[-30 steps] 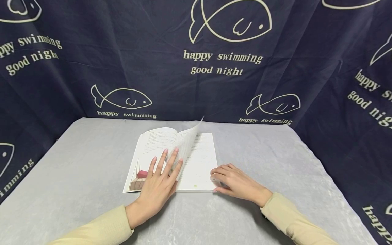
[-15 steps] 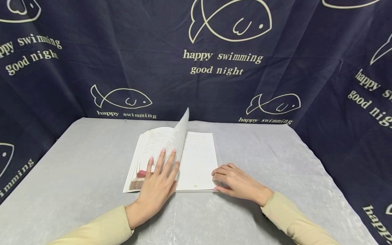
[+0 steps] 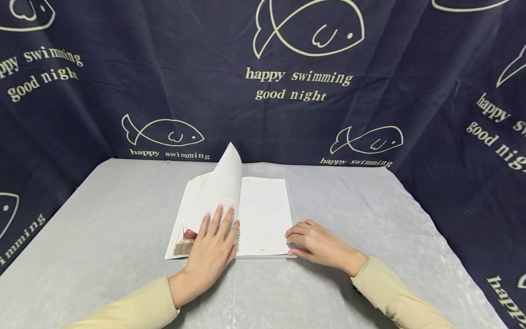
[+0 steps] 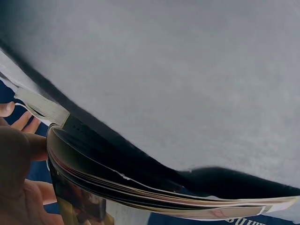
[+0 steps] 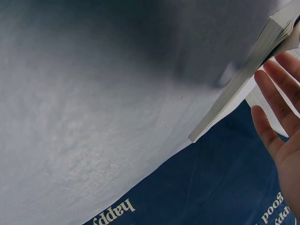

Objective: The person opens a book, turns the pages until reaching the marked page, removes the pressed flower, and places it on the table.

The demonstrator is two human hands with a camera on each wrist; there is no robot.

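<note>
An open book (image 3: 265,205) lies on the table, its left side showing printed text and a coloured picture (image 3: 183,244) near the bottom corner. One page (image 3: 227,176) stands raised near the spine, its top corner leaning left. My left hand (image 3: 208,258) rests with fingers spread on the lower left page, near the spine. At the lower right corner, my right hand (image 3: 316,242) touches the book's edge with fingers slightly bent. The right wrist view shows those fingers (image 5: 276,101) extended beside the page block (image 5: 234,91); the thumb is mostly cut off there.
A grey cloth (image 3: 349,196) covers the table under the book. Dark blue curtains (image 3: 230,100) with white fish drawings and lettering hang behind the table and at both sides.
The raised page has swung from the right of the spine over to the left, uncovering the right page. My left fingers have drawn back slightly; the right hand has shifted slightly right.
</note>
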